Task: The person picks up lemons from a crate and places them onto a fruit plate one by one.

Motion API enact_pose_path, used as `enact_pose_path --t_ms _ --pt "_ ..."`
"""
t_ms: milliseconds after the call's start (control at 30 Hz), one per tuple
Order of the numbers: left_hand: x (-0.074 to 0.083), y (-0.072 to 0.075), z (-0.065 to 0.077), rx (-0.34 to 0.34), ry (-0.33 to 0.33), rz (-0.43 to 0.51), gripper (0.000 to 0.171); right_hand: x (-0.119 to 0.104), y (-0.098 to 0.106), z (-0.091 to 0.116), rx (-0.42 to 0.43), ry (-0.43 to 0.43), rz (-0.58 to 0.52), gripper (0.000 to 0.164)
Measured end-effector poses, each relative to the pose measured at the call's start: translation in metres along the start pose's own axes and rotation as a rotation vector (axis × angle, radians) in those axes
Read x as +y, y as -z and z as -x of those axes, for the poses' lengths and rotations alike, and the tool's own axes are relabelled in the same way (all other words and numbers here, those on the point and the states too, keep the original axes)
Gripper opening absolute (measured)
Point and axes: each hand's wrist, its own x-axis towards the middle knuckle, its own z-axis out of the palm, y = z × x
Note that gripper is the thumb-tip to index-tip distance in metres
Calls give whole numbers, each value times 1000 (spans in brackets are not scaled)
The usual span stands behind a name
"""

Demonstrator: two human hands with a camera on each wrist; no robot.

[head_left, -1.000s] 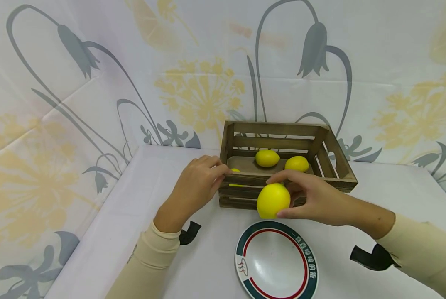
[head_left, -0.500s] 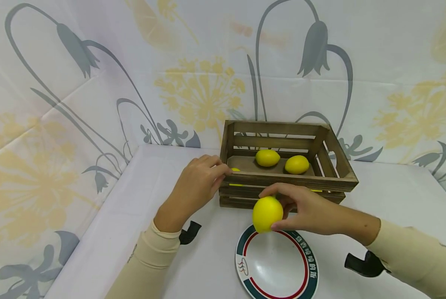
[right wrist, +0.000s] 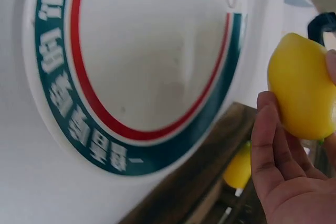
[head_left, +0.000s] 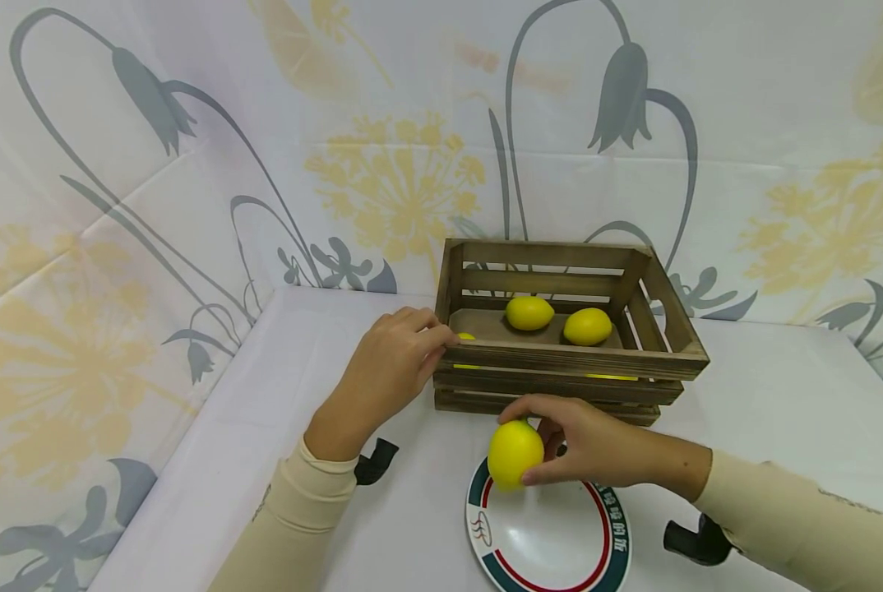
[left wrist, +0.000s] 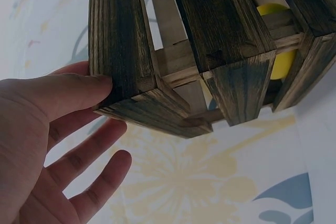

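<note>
The right hand (head_left: 589, 440) holds a lemon (head_left: 514, 454) between thumb and fingers, up off the plate (head_left: 552, 543) and seen against its far rim. The left hand (head_left: 400, 353) pinches the crate (head_left: 575, 358) at its near left corner, thumb on the top rail, other fingers spread free. The hands are apart. Beyond, two more lemons (head_left: 529, 313) lie on the crate's floor, and yellow also shows between the front slats. The step in hand seems to be bringing the lemon to the plate; next probably calls for lowering it inside the red ring, then a gentle release so it doesn't roll.
</note>
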Motion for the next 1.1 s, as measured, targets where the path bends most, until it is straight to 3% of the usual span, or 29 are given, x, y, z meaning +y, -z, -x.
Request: enact_pose_path --t_ms 433,867,1100 --pt "-1 -1 0 -6 5 7 18 20 -18 -3 -67 -56 -63 55" --pt "0 -1 0 -10 5 0 17 27 -19 -4 -98 -80 -89 55" --pt "-1 -1 0 -8 1 2 17 22 -12 -3 -96 -85 -4 58"
